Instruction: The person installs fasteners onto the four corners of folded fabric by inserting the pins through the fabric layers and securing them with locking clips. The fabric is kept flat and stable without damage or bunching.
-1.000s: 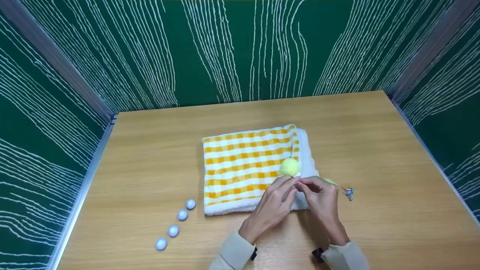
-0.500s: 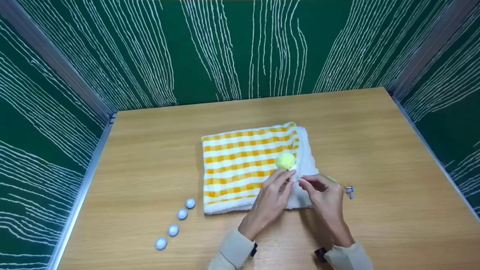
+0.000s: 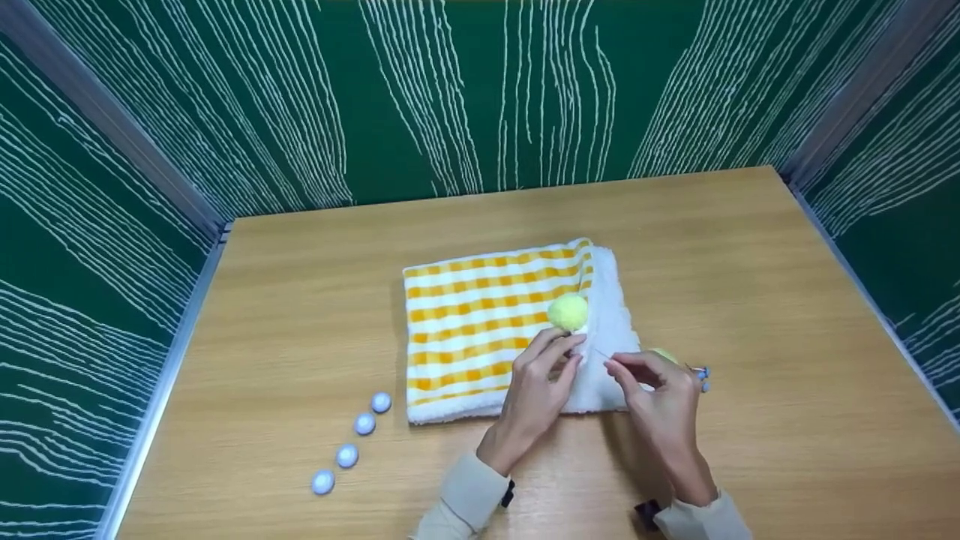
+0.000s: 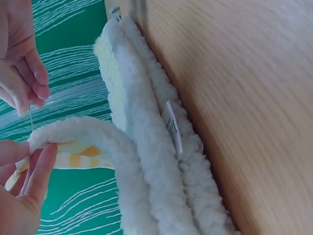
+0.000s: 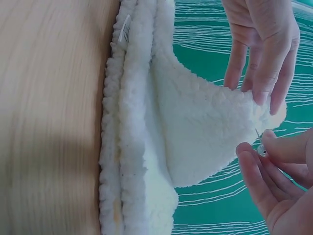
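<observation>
A folded yellow-and-white checked blanket (image 3: 465,322) with a white fleecy underside lies mid-table. My left hand (image 3: 534,394) pinches its raised fleece edge between thumb and fingers, as the left wrist view shows. Just beyond those fingertips a pale yellow pompom (image 3: 568,311) sits against the blanket. My right hand (image 3: 667,401) pinches a thin pin (image 5: 258,135) by its small head. The pin's point is directed at the raised fleece, close to the left fingertips. A second yellow-green round thing (image 3: 663,355) is mostly hidden behind my right hand.
Several pale blue balls (image 3: 346,455) form a slanting row on the table (image 3: 285,322) left of the blanket. Small blue-headed pins (image 3: 703,379) lie right of my right hand. A white label (image 4: 172,129) sticks out of the blanket's fold. Green patterned panels (image 3: 480,97) enclose the table.
My hands have drawn apart: the right moved slightly right with the pin, the left slightly left and away from me. The pompom shifted up and left. The head view tilted a little.
</observation>
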